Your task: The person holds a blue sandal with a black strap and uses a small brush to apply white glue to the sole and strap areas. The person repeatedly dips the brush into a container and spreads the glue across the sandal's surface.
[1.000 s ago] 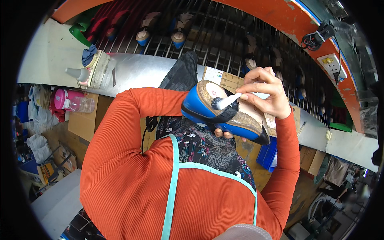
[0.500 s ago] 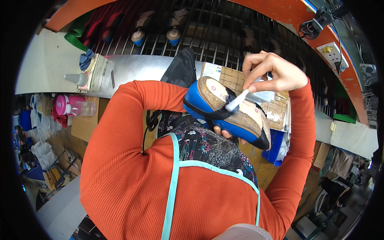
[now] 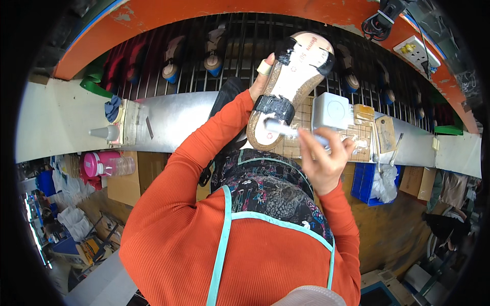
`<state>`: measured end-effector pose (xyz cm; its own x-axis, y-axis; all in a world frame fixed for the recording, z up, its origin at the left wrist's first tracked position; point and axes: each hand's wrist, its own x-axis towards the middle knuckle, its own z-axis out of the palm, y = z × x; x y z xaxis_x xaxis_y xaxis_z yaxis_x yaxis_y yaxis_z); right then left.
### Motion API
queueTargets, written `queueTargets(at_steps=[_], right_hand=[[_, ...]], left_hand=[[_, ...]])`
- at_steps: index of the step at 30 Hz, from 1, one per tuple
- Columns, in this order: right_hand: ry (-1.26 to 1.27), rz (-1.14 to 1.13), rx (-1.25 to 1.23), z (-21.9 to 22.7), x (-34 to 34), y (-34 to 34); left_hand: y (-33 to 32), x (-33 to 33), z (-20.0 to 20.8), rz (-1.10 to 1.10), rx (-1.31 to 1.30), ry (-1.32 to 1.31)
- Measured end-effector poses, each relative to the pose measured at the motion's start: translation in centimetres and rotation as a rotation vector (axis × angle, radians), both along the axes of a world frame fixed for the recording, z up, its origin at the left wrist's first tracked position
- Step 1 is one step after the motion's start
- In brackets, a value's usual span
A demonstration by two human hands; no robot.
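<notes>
My left hand [image 3: 260, 84] grips a shoe [image 3: 293, 84] by its left side, with the thumb along the edge and the other fingers hidden behind. The shoe's underside faces me: a pale insole board, a cork-like rim and black straps folded over it. A tan band wraps a digit of this hand. My right hand [image 3: 325, 160] is closed round a small white brush [image 3: 282, 128], smeared by motion. The brush tip lies over the lower end of the shoe, below the wide black strap.
Behind the shoe stands a square white container [image 3: 331, 111] on a gridded board [image 3: 298, 145]. Beyond, blue-ended shoes [image 3: 213, 62] sit on a dark rack of metal rollers [image 3: 245, 51]. A blue bin [image 3: 363, 183] is below the bench at right; a grey cone [image 3: 103, 133] lies at left.
My left hand has raised the shoe away from me and turned it lengthwise, underside toward me. My right hand has come down and nearer, carrying the brush to the shoe's lower end.
</notes>
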<state>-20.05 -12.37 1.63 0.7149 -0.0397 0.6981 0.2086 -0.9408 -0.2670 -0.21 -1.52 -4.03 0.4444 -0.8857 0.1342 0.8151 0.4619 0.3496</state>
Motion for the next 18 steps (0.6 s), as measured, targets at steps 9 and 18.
queueTargets(at_steps=[9,18], right_hand=[[-0.01,-0.184,0.193,0.4,3.1,-3.1],[-0.215,-0.491,0.031,-0.4,6.7,-4.7]], left_hand=[[0.5,-1.2,-0.3,0.065,0.31,-0.326],[1.1,-1.7,-1.6,0.047,0.317,-0.33]])
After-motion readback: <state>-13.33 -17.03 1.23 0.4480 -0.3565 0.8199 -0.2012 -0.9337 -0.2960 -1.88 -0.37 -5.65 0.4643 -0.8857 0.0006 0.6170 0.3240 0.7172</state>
